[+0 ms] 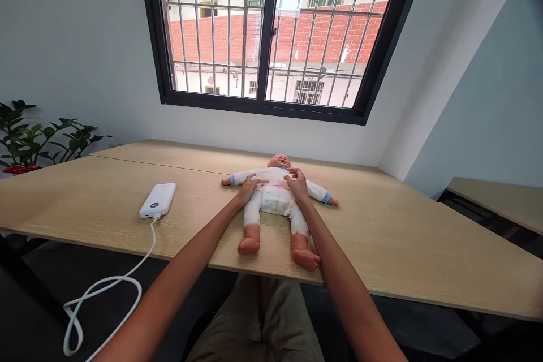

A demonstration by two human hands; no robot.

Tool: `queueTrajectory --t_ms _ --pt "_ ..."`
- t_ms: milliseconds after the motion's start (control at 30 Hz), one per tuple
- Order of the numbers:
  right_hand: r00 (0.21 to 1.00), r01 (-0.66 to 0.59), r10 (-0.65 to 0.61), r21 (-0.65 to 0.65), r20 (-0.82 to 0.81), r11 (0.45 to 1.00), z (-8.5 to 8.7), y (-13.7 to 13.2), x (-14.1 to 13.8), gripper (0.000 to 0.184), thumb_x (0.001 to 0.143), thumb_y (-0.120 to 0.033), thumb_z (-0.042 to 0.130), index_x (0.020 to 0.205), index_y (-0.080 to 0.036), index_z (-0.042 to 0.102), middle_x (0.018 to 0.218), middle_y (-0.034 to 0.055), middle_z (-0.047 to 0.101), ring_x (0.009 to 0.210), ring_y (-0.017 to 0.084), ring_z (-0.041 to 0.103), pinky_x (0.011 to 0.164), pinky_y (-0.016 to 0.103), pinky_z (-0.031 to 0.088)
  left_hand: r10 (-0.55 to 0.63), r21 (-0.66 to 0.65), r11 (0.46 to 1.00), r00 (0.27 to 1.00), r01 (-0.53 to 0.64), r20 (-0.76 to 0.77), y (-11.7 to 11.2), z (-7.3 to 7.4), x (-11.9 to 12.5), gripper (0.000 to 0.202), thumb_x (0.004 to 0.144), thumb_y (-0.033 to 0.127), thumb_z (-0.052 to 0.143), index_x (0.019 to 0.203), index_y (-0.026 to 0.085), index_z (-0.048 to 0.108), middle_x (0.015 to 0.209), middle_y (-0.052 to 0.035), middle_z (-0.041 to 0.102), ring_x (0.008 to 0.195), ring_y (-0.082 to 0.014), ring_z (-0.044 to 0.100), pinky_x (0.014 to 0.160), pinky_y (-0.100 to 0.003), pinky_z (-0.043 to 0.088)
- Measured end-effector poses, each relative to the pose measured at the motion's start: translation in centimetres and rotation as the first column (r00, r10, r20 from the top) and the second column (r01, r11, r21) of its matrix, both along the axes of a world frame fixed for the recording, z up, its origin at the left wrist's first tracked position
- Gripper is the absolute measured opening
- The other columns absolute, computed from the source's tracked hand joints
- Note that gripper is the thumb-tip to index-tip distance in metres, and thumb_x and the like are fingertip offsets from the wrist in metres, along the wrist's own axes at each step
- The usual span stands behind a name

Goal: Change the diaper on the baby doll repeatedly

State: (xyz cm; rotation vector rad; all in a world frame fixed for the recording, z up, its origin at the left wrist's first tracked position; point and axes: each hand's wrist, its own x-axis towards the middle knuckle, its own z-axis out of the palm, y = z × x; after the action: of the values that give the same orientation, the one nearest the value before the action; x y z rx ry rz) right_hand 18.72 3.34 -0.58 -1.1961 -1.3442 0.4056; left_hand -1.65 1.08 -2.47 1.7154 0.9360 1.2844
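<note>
A baby doll (275,199) lies on its back on the light wood table (382,237), head toward the window and feet toward me. It wears a white outfit with blue cuffs, a faint print on the front and a white diaper (276,202). My left hand (250,186) rests on the doll's side at the waist, fingers stretched over its belly. On the other side, my right hand (297,185) is at the chest, its fingers bent and closed on the front of the outfit. Its fingertips are small and partly hidden. Both arms of the doll spread outward; its bare feet point toward the near edge.
A white power bank (158,201) lies on the left, its white cable (134,277) hanging over the table's near edge. Leafy plants (38,138) stand at the far left. A barred window (263,34) is behind the table, and another table (500,203) stands at the right.
</note>
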Motion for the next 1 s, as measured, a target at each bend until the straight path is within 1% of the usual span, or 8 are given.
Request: queueTrajectory --t_ms 100,200,333,433,600,767,867,1000 --pt "0.995 0.054 -0.052 0.013 -0.079 0.998 0.3 -0.1 1.1 0.029 0.068 -0.032 0.049 0.092 -0.019 0.058 0.105 0.0096 0.064 0.097 0.022 0.055 0.087 0.034 0.045 -0.072 -0.053 0.995 0.967 0.087 0.246 -0.4 0.7 0.3 0.042 0.092 0.045 0.042 0.113 0.018 0.066 0.131 -0.0110 0.063 0.129 -0.0278 0.051 0.108 -0.045 0.040" --pt "0.996 0.044 -0.045 -0.012 -0.076 0.999 0.2 -0.5 2.0 0.028 0.067 -0.033 0.049 0.087 -0.018 0.060 0.091 0.0081 0.065 0.082 0.021 0.057 0.076 0.033 0.046 -0.075 -0.031 0.996 0.961 0.086 0.266 -0.3 1.2 0.5 0.049 0.095 0.045 0.031 0.121 0.017 0.062 0.130 -0.0126 0.064 0.127 -0.0274 0.052 0.110 -0.047 0.037" --pt "0.999 0.015 -0.013 -0.041 0.034 0.999 -0.3 -1.1 2.3 0.026 0.064 -0.035 0.051 0.079 -0.019 0.064 0.077 0.0046 0.064 0.069 0.019 0.054 0.064 0.032 0.043 0.036 0.094 0.995 0.999 -0.033 -0.027 0.2 1.2 0.7 0.058 0.098 0.046 0.023 0.121 0.018 0.067 0.143 -0.0100 0.054 0.140 -0.0257 0.036 0.119 -0.043 0.021" --pt "0.992 -0.009 0.016 -0.058 0.127 0.998 -0.7 -1.3 2.2 0.027 0.065 -0.036 0.053 0.082 -0.019 0.066 0.069 0.0016 0.061 0.065 0.018 0.052 0.061 0.030 0.040 0.138 0.111 0.988 0.936 -0.107 -0.325 0.6 0.8 0.8 0.055 0.098 0.051 0.028 0.116 0.025 0.073 0.156 -0.0035 0.038 0.147 -0.0304 0.024 0.121 -0.046 0.009" --pt "0.975 -0.032 0.054 -0.101 0.215 0.994 -1.0 -1.5 2.2 0.031 0.061 -0.034 0.060 0.087 -0.018 0.064 0.069 -0.0013 0.058 0.065 0.017 0.052 0.062 0.028 0.039 0.123 0.041 0.992 0.883 -0.118 -0.452 0.8 0.4 0.6 0.050 0.098 0.055 0.029 0.120 0.036 0.070 0.159 0.0037 0.032 0.151 -0.0335 0.011 0.120 -0.052 0.002" --pt "0.969 -0.015 0.006 0.033 0.247 0.999 -0.1 -2.3 1.5 0.029 0.065 -0.037 0.065 0.086 -0.018 0.065 0.070 -0.0002 0.058 0.068 0.017 0.051 0.064 0.029 0.038 0.201 0.192 0.972 0.905 -0.136 -0.375 0.9 0.2 0.6 0.044 0.099 0.045 0.036 0.115 0.024 0.071 0.152 -0.0058 0.041 0.146 -0.0275 0.025 0.120 -0.043 0.015" --pt "0.972 -0.164 0.151 0.058 0.179 0.985 0.8 -3.2 0.3 0.032 0.072 -0.047 0.066 0.083 -0.017 0.068 0.075 0.0033 0.064 0.067 0.016 0.050 0.065 0.030 0.039 0.251 0.257 0.949 0.929 -0.181 -0.273 0.7 0.2 0.8 0.036 0.099 0.042 0.041 0.109 0.020 0.067 0.136 -0.0098 0.053 0.138 -0.0242 0.036 0.117 -0.040 0.025" --pt "0.930 -0.349 0.343 0.025 0.131 0.937 1.2 -4.2 -1.4 0.037 0.074 -0.053 0.069 0.086 -0.018 0.072 0.088 0.0059 0.071 0.071 0.016 0.054 0.067 0.031 0.042 0.248 0.255 0.949 0.938 -0.185 -0.243 0.3 0.2 0.9 0.027 0.095 0.046 0.049 0.107 0.023 0.059 0.126 -0.0075 0.056 0.131 -0.0231 0.043 0.113 -0.039 0.030"
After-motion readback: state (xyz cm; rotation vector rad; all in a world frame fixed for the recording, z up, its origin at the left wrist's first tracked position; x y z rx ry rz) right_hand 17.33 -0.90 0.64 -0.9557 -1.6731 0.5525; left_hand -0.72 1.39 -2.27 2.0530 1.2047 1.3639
